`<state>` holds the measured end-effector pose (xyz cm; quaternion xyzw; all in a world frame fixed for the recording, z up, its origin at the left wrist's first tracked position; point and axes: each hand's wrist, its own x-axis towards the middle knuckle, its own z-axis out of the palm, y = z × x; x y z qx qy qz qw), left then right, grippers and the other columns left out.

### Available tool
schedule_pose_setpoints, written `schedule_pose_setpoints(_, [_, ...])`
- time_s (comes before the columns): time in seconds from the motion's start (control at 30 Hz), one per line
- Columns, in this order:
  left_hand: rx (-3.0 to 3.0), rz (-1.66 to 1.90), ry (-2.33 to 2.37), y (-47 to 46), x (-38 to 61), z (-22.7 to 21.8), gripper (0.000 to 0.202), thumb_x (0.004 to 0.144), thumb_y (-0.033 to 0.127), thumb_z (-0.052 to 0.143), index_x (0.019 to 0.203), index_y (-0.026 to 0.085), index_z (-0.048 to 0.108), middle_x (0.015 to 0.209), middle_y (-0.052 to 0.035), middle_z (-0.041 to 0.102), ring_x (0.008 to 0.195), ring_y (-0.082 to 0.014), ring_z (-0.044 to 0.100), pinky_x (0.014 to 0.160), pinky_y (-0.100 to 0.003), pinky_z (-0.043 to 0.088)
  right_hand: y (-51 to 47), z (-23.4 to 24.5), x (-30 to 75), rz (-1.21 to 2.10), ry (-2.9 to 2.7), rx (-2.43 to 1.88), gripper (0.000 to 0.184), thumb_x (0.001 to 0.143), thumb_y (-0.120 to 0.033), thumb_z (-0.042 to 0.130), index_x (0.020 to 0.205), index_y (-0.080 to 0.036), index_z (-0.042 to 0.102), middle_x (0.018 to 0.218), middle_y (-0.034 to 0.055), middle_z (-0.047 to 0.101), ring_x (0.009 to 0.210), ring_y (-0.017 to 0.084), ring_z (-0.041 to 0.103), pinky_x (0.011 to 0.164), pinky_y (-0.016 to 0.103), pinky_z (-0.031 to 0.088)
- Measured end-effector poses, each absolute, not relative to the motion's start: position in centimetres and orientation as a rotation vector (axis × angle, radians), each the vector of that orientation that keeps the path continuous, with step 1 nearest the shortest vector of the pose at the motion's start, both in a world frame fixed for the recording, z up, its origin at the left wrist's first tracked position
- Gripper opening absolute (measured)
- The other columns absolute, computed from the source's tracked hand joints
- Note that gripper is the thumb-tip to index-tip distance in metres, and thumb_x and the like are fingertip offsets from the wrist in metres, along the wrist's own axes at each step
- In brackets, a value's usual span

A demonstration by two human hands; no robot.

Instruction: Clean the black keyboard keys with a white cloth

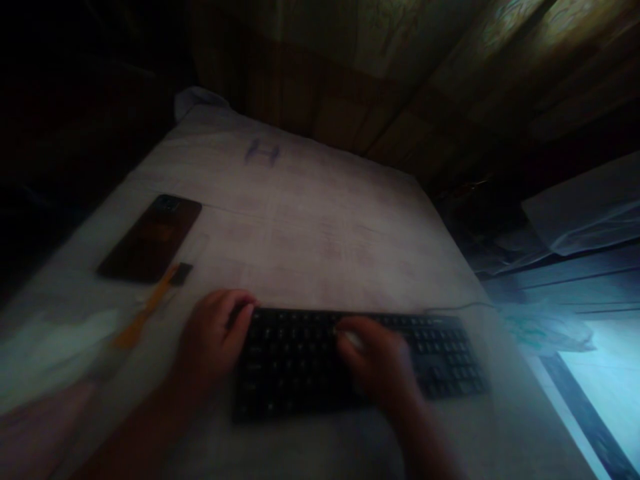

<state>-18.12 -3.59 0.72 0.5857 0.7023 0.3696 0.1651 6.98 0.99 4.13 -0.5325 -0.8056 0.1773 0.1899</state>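
Note:
A black keyboard (300, 363) lies across the near part of the cloth-covered table, its cable leaving the back edge toward the right. My left hand (213, 337) is at the keyboard's upper left corner, thumb and fingers closed on its edge. Over the middle keys, my right hand (375, 357) is closed in a pinch. A small whitish thing (354, 339) shows between its thumb and fingers; blur hides what it is. The right hand covers part of the keys beneath it.
A dark phone (153, 240) lies face down at the left. Beside it are an orange-handled tool (145, 313) and a small dark block (181, 273). Pinkish cloth (45, 427) is at the lower left. Beyond the right table edge lies a clear plastic bag (550, 333). A curtain (340, 80) hangs behind.

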Motion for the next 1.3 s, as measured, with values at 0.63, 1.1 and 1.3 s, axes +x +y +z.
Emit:
schedule_pose_setpoints(0.63, [1.648, 1.057, 2.008, -3.7, -18.0, 1.0, 0.02, 0.09, 0.035, 0.047, 0.089, 0.024, 0.064, 0.088, -0.0036, 0.069, 0.086, -0.0235, 0.065, 0.08, -0.04, 0.053, 1.1, 4.5, 6.7, 0.466, -2.324, -1.562, 0.018, 0.081, -0.02, 0.053, 0.078, -0.022, 0.071, 0.08, 0.0039, 0.076, 0.07, 0.02, 0.071, 0.064, 0.029, 0.051])
schedule_pose_setpoints(1.1, [1.677, 1.052, 2.003, -3.6, -18.1, 0.9, 0.02, 0.091, 0.035, 0.046, 0.09, 0.023, 0.063, 0.088, -0.0032, 0.07, 0.085, -0.0229, 0.065, 0.081, -0.04, 0.053, 0.7, 5.8, 9.0, 0.609, -2.069, -1.707, 0.019, 0.081, -0.033, 0.056, 0.082, -0.024, 0.072, 0.071, 0.0015, 0.075, 0.062, 0.02, 0.07, 0.058, 0.028, 0.05])
schedule_pose_setpoints(1.3, [1.653, 1.045, 2.006, -3.5, -18.1, 0.9, 0.02, 0.09, 0.036, 0.047, 0.089, 0.025, 0.063, 0.088, -0.0031, 0.07, 0.085, -0.0228, 0.066, 0.08, -0.04, 0.053, 0.8, 5.7, 8.7, 0.658, -2.125, -1.668, 0.018, 0.08, -0.03, 0.053, 0.075, -0.023, 0.069, 0.071, 0.0015, 0.074, 0.063, 0.019, 0.069, 0.061, 0.028, 0.048])
